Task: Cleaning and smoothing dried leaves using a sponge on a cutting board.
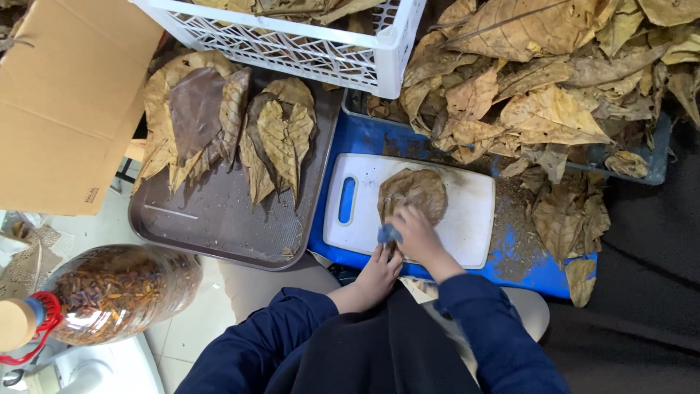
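A dried brown leaf (413,191) lies flat on a white cutting board (467,219) that rests on a blue tray (543,271). My right hand (419,235) sits on the leaf's near edge with its fingers curled around a small blue object (389,233). My left hand (378,276) reaches up from below, and its fingertips touch the leaf's near end just under the blue object. Whether the left fingers pinch anything is hidden. Both arms wear dark blue sleeves.
A brown tray (219,219) at the left holds several flattened leaves (277,138). A white slatted crate (292,40) stands behind it, and a heap of dry leaves (539,95) fills the right. A cardboard box (65,109) and a plastic bottle (117,292) of dried bits are at the far left.
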